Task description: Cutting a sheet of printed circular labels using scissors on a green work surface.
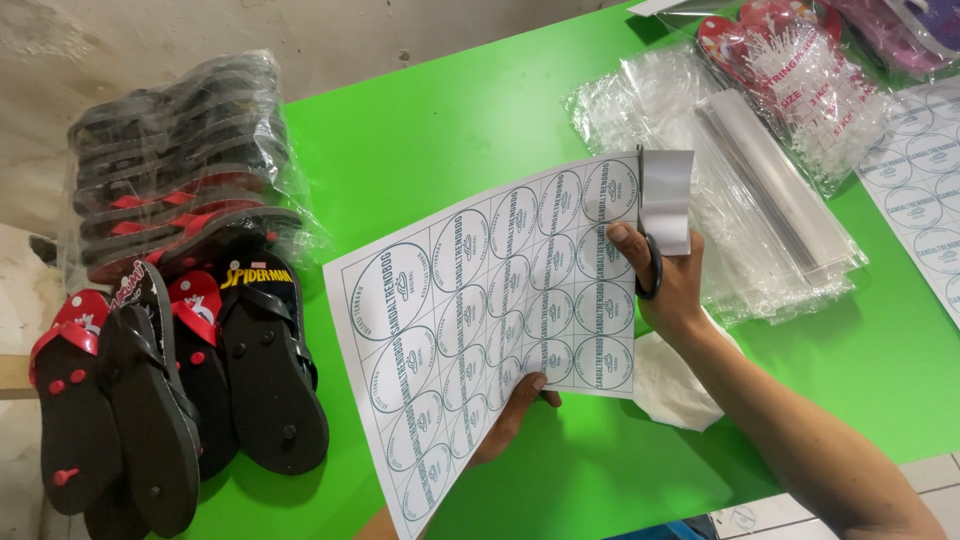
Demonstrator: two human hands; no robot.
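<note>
- Sticker sheet (pixel 480 320): one, white, printed with round labels in a grid, held tilted above the green bench (pixel 440 130).
- Left hand (pixel 512 418): one, closed on the sheet's lower edge, thumb on top.
- Right hand (pixel 668 285): one, at the sheet's right edge, fingers through the handles of the scissors (pixel 648 255).
- Scissors: one pair, blades cutting into the sheet's top right corner.
- Clear plastic bags (pixel 760 200): one loose pile, right of the sheet; count cannot be told.
- Sandals (pixel 170 370): four black ones lying loose left of the sheet; one wrapped bundle (pixel 180 160) behind them.
- Second sticker sheet (pixel 925 190): one, far right of the sheet.
</note>
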